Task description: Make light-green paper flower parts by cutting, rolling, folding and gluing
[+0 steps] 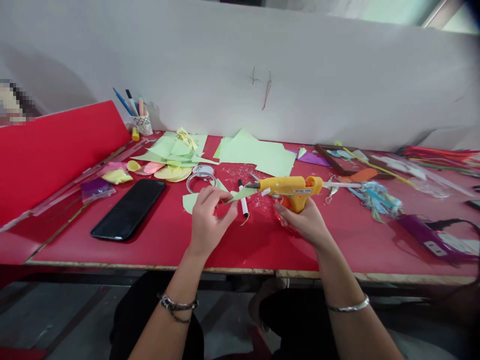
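Observation:
My left hand [213, 215] pinches a small light-green paper piece [243, 193] between thumb and fingers. In my right hand [305, 220] is a yellow hot glue gun [287, 186], its fingers wrapped round the handle. A white glue stick [341, 185] juts from the gun's back end. The grey nozzle points left and is at the paper's right end; whether it touches I cannot tell. Under the paper lies a white marker [243, 200] with black ends. A roll of tape [201, 181] sits just behind my left hand.
A black phone [129, 209] lies at left, near a red board [60, 155]. Green paper sheets [258, 152] and a cup of pens [143, 123] stand along the back. At right are tinsel-like strips [378, 197], a brown frame [333, 160] and a purple device [431, 240].

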Available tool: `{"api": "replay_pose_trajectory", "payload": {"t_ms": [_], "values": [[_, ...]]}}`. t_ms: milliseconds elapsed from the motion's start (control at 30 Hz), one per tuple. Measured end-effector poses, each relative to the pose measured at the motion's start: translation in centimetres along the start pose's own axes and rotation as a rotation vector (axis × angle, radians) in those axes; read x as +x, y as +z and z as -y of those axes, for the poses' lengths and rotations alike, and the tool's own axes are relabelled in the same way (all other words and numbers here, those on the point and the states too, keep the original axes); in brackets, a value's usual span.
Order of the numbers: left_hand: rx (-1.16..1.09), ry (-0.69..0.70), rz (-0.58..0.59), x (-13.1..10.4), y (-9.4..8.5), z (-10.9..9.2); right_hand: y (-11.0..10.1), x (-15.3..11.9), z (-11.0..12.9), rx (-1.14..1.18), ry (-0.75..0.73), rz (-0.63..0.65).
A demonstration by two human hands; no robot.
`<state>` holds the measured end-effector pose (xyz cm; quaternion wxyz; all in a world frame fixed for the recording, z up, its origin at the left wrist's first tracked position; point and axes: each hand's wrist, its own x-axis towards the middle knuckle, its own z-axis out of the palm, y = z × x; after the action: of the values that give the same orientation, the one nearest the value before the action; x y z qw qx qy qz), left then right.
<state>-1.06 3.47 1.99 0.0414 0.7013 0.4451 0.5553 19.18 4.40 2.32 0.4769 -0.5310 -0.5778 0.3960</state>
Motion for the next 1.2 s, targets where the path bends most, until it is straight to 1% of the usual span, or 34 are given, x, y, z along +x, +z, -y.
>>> {"api": "replay_pose_trajectory", "payload": {"t_ms": [67,200,333,400,567,733,833,967,1100,1200], "values": [[0.015,0.001,0.005,0.0,-0.1,0.0,0.0,-0.1,0.0,-0.028,-0.032,0.006],[-0.074,-0.061,0.02,-0.1,-0.1,-0.1,0.0,-0.2,-0.1,-0.093,-0.046,-0.005],[-0.158,-0.112,0.021,-0.2,0.0,-0.3,0.3,-0.3,-0.4,-0.081,-0.095,-0.044],[-0.201,-0.142,0.012,-0.2,0.1,-0.4,0.4,-0.3,-0.6,-0.063,-0.111,-0.042],[-0.316,-0.259,0.007,-0.4,0.3,-0.7,0.4,-0.5,-0.6,-0.023,-0.109,-0.02],[-0.341,-0.365,-0.018,-0.5,0.5,-1.3,0.4,-1.0,-0.2,-0.006,-0.073,-0.055],[-0.339,-0.385,-0.073,-0.3,0.3,-1.9,0.4,-1.0,0.0,-0.003,-0.069,-0.081],[-0.391,-0.416,-0.13,-0.1,0.1,-2.8,0.6,-1.1,0.0,-0.02,-0.083,-0.092],[-0.443,-0.411,-0.092,-0.2,0.1,-3.2,0.7,-1.0,0.0,-0.014,-0.112,-0.099],[-0.402,-0.418,-0.063,-0.2,0.1,-3.1,0.7,-1.0,-0.1,-0.01,-0.127,-0.114]]}}
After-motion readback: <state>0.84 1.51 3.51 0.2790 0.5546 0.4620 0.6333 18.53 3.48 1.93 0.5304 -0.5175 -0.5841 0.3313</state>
